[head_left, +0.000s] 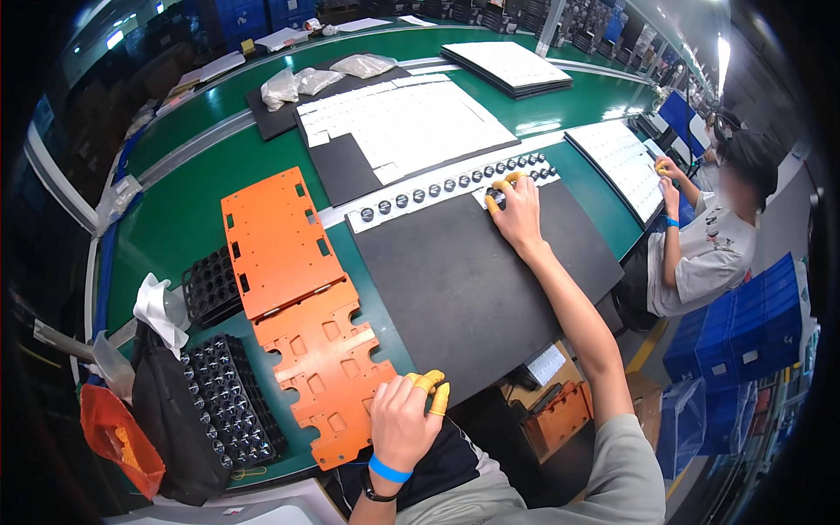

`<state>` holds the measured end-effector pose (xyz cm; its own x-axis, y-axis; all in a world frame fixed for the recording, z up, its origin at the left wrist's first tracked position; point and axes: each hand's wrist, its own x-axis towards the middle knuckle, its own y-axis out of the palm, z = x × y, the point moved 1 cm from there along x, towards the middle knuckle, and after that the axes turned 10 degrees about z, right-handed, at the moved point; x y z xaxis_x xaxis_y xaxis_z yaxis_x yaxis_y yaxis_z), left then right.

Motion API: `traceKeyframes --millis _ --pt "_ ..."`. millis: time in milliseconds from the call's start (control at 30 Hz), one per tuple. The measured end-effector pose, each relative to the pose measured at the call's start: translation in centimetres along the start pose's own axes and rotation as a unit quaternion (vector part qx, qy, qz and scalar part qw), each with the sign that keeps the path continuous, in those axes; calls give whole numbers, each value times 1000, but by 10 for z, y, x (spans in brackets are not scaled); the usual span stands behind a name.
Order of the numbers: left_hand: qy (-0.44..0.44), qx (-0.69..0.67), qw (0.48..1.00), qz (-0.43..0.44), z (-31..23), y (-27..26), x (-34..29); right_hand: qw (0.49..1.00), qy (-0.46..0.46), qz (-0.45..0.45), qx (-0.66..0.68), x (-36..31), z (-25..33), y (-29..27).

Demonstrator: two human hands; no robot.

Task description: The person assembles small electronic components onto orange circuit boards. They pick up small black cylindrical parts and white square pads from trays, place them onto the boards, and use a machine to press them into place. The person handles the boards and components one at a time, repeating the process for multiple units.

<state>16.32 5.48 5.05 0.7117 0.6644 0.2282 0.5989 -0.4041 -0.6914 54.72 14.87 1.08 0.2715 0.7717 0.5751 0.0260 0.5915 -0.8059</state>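
My right hand (pixel 520 217), with yellow finger covers, reaches over a black foam board (pixel 472 289). Its fingers pinch a small white square piece with a black round part (pixel 492 198), just in front of a row of similar pieces (pixel 418 194) along the board's far edge. My left hand (pixel 406 422) also wears yellow finger covers and a blue wristband. Its fingers are curled in, with nothing visible in them, beside the near right edge of an orange fixture plate (pixel 337 385). A hinged orange lid (pixel 278 236) lies opened out beyond that plate.
A black tray of shiny round parts (pixel 229 394) and an empty-looking black tray (pixel 210 287) stand at left. Beyond lie white sheets on black board (pixel 411 122) and plastic bags (pixel 302 83). At right, a co-worker (pixel 704 227) handles another white-covered board (pixel 617 166). Blue bins (pixel 744 324) stand behind.
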Motion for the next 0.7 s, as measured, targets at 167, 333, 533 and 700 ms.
traceKeyframes --millis 167,333,533,700 --pt "5 -6 1000 -2 0 0 0 1000 -11 -16 -4 3 3 0" --pt "10 -5 1000 -2 2 0 0 999 -14 -15 40 11 7 6" --pt "17 -10 1000 -6 1 -1 0 998 30 40 33 28 16 14" --pt "16 -17 1000 -4 0 -4 1 993 62 91 29 39 21 15"
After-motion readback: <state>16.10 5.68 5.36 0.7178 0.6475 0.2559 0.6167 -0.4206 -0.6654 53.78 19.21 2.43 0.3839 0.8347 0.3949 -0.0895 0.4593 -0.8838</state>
